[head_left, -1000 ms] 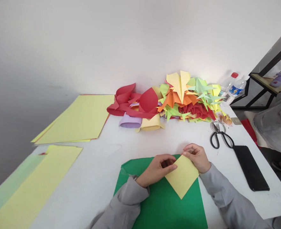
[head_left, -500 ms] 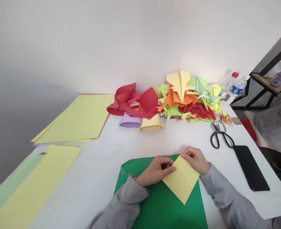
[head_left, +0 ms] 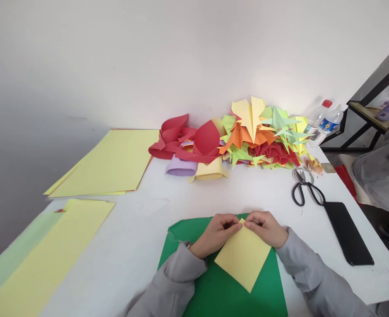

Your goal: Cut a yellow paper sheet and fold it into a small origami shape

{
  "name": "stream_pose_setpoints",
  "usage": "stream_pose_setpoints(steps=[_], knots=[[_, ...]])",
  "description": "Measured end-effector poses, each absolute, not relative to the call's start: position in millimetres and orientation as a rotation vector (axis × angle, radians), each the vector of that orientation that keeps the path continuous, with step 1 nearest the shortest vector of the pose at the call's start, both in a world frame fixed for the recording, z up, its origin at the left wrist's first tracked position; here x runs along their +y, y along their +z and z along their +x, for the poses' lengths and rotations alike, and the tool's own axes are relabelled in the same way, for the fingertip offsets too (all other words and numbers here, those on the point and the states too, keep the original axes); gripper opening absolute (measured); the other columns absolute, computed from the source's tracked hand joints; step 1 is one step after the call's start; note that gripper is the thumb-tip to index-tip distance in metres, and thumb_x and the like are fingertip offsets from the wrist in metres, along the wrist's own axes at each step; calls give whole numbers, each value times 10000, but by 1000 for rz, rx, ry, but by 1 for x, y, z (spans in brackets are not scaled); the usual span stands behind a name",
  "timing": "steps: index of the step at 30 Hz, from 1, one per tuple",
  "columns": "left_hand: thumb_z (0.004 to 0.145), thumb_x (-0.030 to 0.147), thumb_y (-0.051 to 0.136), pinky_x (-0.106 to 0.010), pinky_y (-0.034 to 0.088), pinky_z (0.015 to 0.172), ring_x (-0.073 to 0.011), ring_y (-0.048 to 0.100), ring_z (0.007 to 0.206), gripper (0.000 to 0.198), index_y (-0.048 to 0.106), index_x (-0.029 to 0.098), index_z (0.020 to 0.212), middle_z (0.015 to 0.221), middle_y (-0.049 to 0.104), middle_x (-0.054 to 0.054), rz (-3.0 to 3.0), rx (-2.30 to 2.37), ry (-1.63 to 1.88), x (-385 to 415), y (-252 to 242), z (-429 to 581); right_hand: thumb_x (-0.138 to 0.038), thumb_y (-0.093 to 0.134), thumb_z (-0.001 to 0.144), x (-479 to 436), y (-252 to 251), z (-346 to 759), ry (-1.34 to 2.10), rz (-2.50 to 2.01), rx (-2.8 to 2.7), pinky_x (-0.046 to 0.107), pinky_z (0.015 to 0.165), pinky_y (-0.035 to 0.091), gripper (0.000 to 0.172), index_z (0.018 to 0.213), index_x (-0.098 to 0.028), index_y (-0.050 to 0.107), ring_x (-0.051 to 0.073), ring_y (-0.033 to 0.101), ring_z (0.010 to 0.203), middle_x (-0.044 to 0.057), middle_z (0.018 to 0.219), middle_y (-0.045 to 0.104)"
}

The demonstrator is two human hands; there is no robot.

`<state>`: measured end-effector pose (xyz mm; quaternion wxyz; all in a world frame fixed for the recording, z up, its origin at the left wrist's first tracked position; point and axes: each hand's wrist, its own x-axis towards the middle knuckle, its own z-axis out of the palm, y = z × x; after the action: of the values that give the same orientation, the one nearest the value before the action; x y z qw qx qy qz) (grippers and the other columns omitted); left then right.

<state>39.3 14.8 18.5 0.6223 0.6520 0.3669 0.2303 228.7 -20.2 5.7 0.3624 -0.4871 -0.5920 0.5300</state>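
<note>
A folded yellow paper square (head_left: 243, 258) lies corner-up on a green sheet (head_left: 214, 290) at the table's near edge. My left hand (head_left: 216, 234) and my right hand (head_left: 267, 228) meet at its top corner. Both pinch that corner with curled fingers, thumbs almost touching. Grey sleeves cover both forearms.
A heap of coloured folded paper shapes (head_left: 247, 134) sits by the wall. Yellow sheets (head_left: 111, 165) and more sheets (head_left: 42, 259) lie at left. Black scissors (head_left: 305, 190), a black phone (head_left: 348, 231) and plastic bottles (head_left: 326, 119) are at right. A person's grey sleeve (head_left: 382, 171) shows at the right edge.
The yellow square has slid toward me and slightly left on the green sheet. My two hands have come together at its top corner.
</note>
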Motion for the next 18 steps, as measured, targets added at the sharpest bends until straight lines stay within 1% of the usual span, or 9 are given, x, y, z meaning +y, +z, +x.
stream_pose_setpoints(steps=[4, 8, 12, 18], knots=[[829, 467, 508, -233, 321, 529, -114, 407, 567, 383, 575, 145, 634, 578, 504, 9, 1537, 844, 558, 14, 17, 42, -536, 575, 812, -21, 4, 227, 1315, -1273, -1578, 218, 410, 188, 367, 661, -201, 572, 71, 261, 428, -80, 466, 353], [837, 421, 499, -233, 350, 537, -119, 437, 577, 343, 581, 150, 645, 595, 530, 3, 1564, 892, 615, 14, 17, 43, -535, 557, 823, -20, 5, 228, 1335, -1292, -1599, 219, 406, 188, 353, 691, -208, 571, 75, 250, 420, -85, 453, 333], [834, 410, 508, -230, 364, 530, -121, 448, 572, 318, 591, 157, 661, 605, 540, 4, 1531, 992, 726, 14, 16, 41, -567, 532, 828, -18, 6, 233, 1365, -1325, -1572, 213, 398, 193, 403, 669, -197, 550, 74, 276, 426, -71, 472, 374], [825, 412, 522, -227, 365, 527, -125, 457, 581, 312, 607, 153, 675, 609, 550, -1, 1517, 1073, 811, 14, 13, 38, -619, 566, 775, -15, 8, 241, 1349, -1364, -1520, 204, 388, 191, 460, 636, -181, 536, 62, 274, 405, -81, 438, 364]])
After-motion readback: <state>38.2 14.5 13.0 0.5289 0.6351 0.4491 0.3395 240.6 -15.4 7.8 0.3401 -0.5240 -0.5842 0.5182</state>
